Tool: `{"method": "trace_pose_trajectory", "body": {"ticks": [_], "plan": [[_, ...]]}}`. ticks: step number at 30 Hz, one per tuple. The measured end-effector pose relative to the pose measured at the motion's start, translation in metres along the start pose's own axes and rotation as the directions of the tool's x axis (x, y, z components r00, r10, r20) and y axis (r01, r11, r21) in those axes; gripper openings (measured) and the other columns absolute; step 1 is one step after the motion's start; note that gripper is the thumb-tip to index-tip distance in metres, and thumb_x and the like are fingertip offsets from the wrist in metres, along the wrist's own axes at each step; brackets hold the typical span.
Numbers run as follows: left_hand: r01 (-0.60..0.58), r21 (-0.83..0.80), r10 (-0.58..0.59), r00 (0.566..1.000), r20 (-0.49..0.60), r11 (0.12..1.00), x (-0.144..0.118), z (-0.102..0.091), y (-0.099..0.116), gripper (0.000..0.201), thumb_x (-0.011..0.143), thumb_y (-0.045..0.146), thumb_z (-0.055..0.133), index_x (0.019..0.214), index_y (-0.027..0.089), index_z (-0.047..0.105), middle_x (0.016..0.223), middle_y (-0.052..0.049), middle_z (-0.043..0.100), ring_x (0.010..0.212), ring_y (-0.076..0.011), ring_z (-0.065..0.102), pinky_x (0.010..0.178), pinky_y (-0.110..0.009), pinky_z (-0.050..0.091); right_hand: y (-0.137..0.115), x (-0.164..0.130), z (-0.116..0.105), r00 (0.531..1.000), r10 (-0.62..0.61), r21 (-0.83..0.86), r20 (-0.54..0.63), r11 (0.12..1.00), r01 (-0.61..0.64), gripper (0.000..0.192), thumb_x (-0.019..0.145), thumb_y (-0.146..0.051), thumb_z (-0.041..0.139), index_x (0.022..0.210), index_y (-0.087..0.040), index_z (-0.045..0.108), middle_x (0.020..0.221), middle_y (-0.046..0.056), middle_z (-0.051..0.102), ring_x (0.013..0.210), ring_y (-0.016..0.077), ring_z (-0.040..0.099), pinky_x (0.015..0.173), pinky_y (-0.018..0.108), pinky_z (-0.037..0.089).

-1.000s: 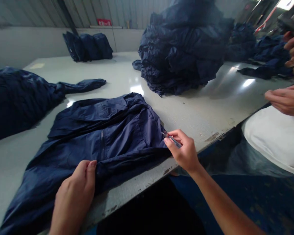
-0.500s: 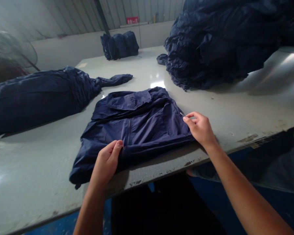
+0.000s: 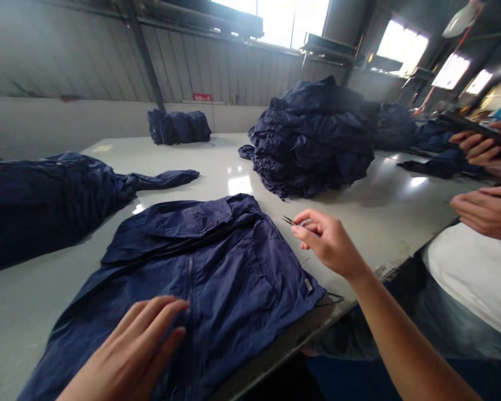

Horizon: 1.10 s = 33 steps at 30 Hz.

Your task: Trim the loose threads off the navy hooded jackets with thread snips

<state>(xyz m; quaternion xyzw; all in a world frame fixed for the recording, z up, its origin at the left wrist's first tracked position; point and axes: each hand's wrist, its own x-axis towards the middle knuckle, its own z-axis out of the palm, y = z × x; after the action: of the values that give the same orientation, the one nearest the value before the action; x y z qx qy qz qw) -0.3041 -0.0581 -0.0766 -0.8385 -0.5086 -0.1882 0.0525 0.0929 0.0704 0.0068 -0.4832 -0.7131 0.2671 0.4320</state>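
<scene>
A navy blue jacket lies flat on the white table, zip up, near the front edge. My left hand rests flat on its lower front beside the zip, fingers spread. My right hand is raised just above the jacket's right edge and grips a small pair of thread snips, blades pointing left. A small white label and a thin dark cord show at the jacket's right hem.
A tall heap of navy jackets stands at the back right, a folded stack at the far back, and another jacket lies at the left. A co-worker in a white top stands at the right, hands over the table.
My right hand has lifted off the jacket's right seam with the snips. My left hand has let go of the front edge and now lies flat. The view has tilted up.
</scene>
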Motion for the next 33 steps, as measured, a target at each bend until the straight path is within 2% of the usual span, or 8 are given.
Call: {"method": "trace_pose_trajectory", "body": {"ticks": [6, 9, 13, 17, 23, 28, 31, 33], "plan": [[0.007, 0.249, -0.09, 0.943, 0.32, 0.968, 0.003, 0.008, 0.042, 0.054, 0.1, 0.033, 0.055, 0.153, 0.031, 0.061, 0.161, -0.015, 0.057, 0.141, -0.0443, 0.058, 0.104, -0.065, 0.056, -0.008, 0.072, 0.061, 0.948, -0.09, -0.121, 0.305, 0.984, 0.132, 0.036, 0.1, -0.045, 0.058, 0.077, -0.019, 0.067, 0.058, -0.002, 0.056, 0.054, 0.0161, 0.056, 0.057, 0.029, 0.036], [0.045, 0.207, -0.131, 0.898, 0.421, 0.977, 0.022, -0.011, 0.056, 0.051, 0.097, 0.033, 0.062, 0.148, 0.027, 0.064, 0.151, -0.02, 0.064, 0.13, -0.0427, 0.065, 0.097, -0.059, 0.06, -0.001, 0.082, 0.098, 0.934, -0.154, -0.118, 0.322, 0.973, 0.201, 0.034, 0.09, -0.048, 0.073, 0.073, -0.02, 0.062, 0.064, -0.001, 0.058, 0.063, 0.0163, 0.053, 0.062, 0.029, 0.032], [0.08, 0.117, -0.119, 0.921, 0.371, 0.99, 0.091, -0.032, 0.03, 0.024, 0.108, 0.03, 0.049, 0.108, 0.022, 0.072, 0.108, -0.011, 0.076, 0.105, -0.0262, 0.073, 0.094, -0.037, 0.058, 0.022, 0.082, 0.131, 0.949, -0.136, -0.108, 0.284, 0.979, 0.172, 0.038, 0.084, -0.044, 0.077, 0.066, -0.022, 0.051, 0.064, -0.002, 0.055, 0.064, 0.0152, 0.049, 0.063, 0.028, 0.032], [0.211, 0.169, -0.248, 0.936, 0.248, 0.963, 0.154, -0.013, -0.015, 0.028, 0.111, 0.032, 0.043, 0.129, 0.019, 0.059, 0.107, -0.014, 0.077, 0.099, -0.0284, 0.077, 0.085, -0.036, 0.057, 0.045, 0.083, 0.133, 0.969, -0.053, -0.058, 0.243, 0.996, 0.069, 0.04, 0.091, -0.043, 0.066, 0.064, -0.024, 0.043, 0.057, -0.004, 0.049, 0.054, 0.0141, 0.053, 0.057, 0.026, 0.037], [0.214, 0.144, -0.241, 0.947, 0.212, 0.966, 0.19, 0.022, -0.061, 0.025, 0.106, 0.034, 0.048, 0.103, 0.02, 0.068, 0.082, -0.01, 0.076, 0.081, -0.0297, 0.077, 0.077, -0.036, 0.054, 0.061, 0.097, 0.113, 0.99, 0.101, 0.023, 0.098, 0.994, -0.103, 0.041, 0.103, -0.055, 0.047, 0.079, -0.022, 0.053, 0.059, -0.004, 0.05, 0.042, 0.0163, 0.06, 0.039, 0.025, 0.035], [0.071, -0.011, -0.069, 0.989, 0.132, 0.997, 0.212, 0.027, -0.069, 0.038, 0.111, 0.038, 0.041, 0.14, 0.022, 0.06, 0.11, -0.01, 0.077, 0.1, -0.0254, 0.075, 0.09, -0.035, 0.057, 0.071, 0.109, 0.114, 0.975, 0.201, 0.061, 0.098, 0.976, -0.208, 0.039, 0.099, -0.049, 0.062, 0.119, -0.017, 0.069, 0.095, 0.009, 0.075, 0.046, 0.0155, 0.062, 0.039, 0.027, 0.042], [-0.08, -0.1, 0.09, 0.99, 0.105, 0.992, 0.237, 0.04, -0.065, 0.041, 0.11, 0.035, 0.049, 0.149, 0.025, 0.057, 0.133, -0.011, 0.069, 0.124, -0.0245, 0.066, 0.11, -0.037, 0.051, 0.076, 0.115, 0.121, 0.959, 0.245, 0.103, 0.143, 0.96, -0.26, 0.03, 0.094, -0.04, 0.075, 0.113, -0.017, 0.074, 0.105, 0.01, 0.077, 0.062, 0.0158, 0.068, 0.052, 0.026, 0.05], [-0.106, -0.124, 0.119, 0.987, 0.103, 0.987, 0.258, 0.056, -0.063, 0.036, 0.108, 0.036, 0.054, 0.142, 0.023, 0.062, 0.128, -0.011, 0.071, 0.121, -0.0251, 0.067, 0.109, -0.038, 0.053, 0.079, 0.118, 0.125, 0.941, 0.287, 0.146, 0.18, 0.938, -0.314, 0.026, 0.097, -0.04, 0.075, 0.104, -0.016, 0.074, 0.096, 0.005, 0.075, 0.066, 0.0145, 0.067, 0.057, 0.025, 0.053]]}}
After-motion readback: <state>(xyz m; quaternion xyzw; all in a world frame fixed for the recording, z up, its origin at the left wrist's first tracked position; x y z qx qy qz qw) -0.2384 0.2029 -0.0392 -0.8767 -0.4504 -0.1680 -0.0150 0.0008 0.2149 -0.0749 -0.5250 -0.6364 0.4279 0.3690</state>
